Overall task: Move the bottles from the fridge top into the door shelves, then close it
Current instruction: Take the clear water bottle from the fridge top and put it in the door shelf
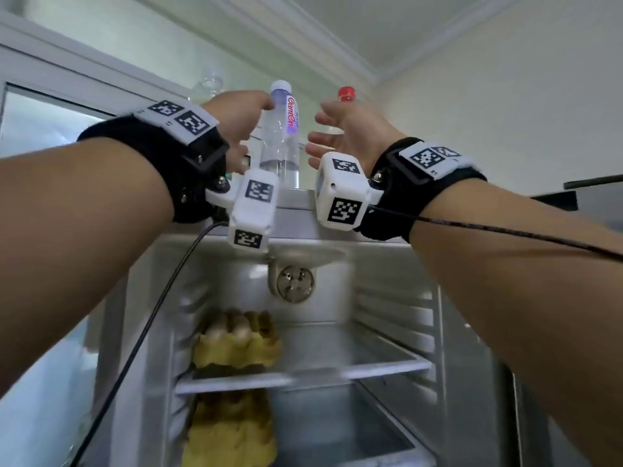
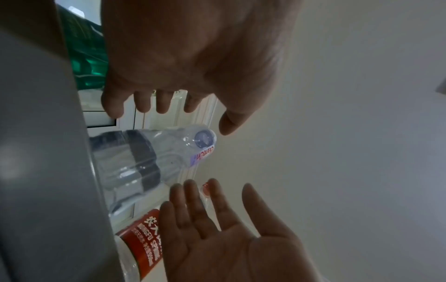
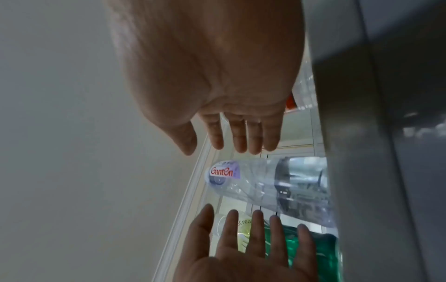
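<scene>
Neither hand grips anything: from the head view the left hand (image 1: 236, 126) and right hand (image 1: 350, 129) flank the Ganten bottle (image 1: 279, 143), upright at the near edge of the fridge top (image 1: 296, 197), fingers spread. Left wrist view shows air on both sides of it, with a red-labelled bottle (image 2: 140, 242) behind the right palm. Right wrist view shows a green bottle (image 3: 323, 253) beyond the left fingers (image 3: 255, 234).

Clear bottle (image 1: 279, 136) with pale lilac cap and lilac label lettered in red, second clear bottle (image 2: 140, 246) with red cap and red label in white lettering, green translucent bottle (image 3: 311, 253), black wrist straps (image 1: 188, 160) carrying black-and-white square-patterned markers, yellow-brown egg cartons (image 1: 236, 345), silver-grey fridge (image 1: 296, 214)
</scene>
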A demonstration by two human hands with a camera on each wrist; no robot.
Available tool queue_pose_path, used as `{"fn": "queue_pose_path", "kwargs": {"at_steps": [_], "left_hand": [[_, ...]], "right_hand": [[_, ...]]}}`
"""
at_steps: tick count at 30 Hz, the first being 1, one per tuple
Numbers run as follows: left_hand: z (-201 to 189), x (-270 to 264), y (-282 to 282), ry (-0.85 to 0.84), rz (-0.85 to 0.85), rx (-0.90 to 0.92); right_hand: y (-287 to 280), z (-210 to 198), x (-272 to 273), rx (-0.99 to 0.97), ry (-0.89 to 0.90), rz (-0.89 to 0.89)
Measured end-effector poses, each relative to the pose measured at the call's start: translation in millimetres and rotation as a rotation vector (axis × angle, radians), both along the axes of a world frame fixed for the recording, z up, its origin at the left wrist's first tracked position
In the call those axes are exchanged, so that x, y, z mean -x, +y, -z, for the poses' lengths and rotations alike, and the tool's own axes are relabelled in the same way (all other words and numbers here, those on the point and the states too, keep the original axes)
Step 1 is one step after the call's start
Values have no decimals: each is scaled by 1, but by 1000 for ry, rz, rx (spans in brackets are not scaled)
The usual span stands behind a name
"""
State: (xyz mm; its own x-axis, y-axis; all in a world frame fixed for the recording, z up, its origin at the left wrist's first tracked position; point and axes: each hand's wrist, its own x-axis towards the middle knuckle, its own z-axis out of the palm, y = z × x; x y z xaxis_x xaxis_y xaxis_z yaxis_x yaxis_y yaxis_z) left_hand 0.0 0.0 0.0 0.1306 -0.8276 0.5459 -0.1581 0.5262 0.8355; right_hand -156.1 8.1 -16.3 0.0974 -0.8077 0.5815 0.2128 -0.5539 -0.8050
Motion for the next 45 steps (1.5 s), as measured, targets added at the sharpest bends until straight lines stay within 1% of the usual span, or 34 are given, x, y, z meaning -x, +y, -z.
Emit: {"fn": "queue_pose_path", "kwargs": {"at_steps": [2, 4, 7, 10, 12, 16, 20, 25, 29, 32, 35, 39, 42, 45], "left_hand": [[0, -3, -3, -8, 26, -17], [0, -5, -8, -54, 47, -53], [1, -6, -9, -96, 43, -53], [4, -3, -5, -116, 40, -31], [7, -1, -4, -125, 42, -12], [10, 3, -2, -90, 28, 48], [9, 10, 13, -59, 26, 144], [11, 27, 40, -27, 40, 207], [21, 49, 59, -41, 55, 214], [37, 73, 75, -64, 124, 182], [53, 96, 85, -60, 203, 161], [75, 126, 102, -35, 268, 145], [94, 147, 116, -18, 318, 105], [111, 169, 134, -25, 392, 44]], "right_hand": [[1, -1, -8, -16, 82, 19], [-6, -2, -11, -1, 128, 24], [-13, -3, -20, -12, 114, 5], [-15, -5, -19, -42, 110, -43], [-16, -5, -17, -48, 112, -44], [-15, -5, -11, -9, 105, -34], [-5, -5, -7, 31, 87, -39], [18, -5, 8, 49, 89, 7], [39, 5, 28, 63, 79, 69], [62, 19, 50, 75, 73, 153], [82, 33, 71, 61, 106, 232], [114, 54, 102, 44, 118, 285], [137, 72, 126, 16, 144, 315], [165, 88, 147, -30, 182, 382]]}}
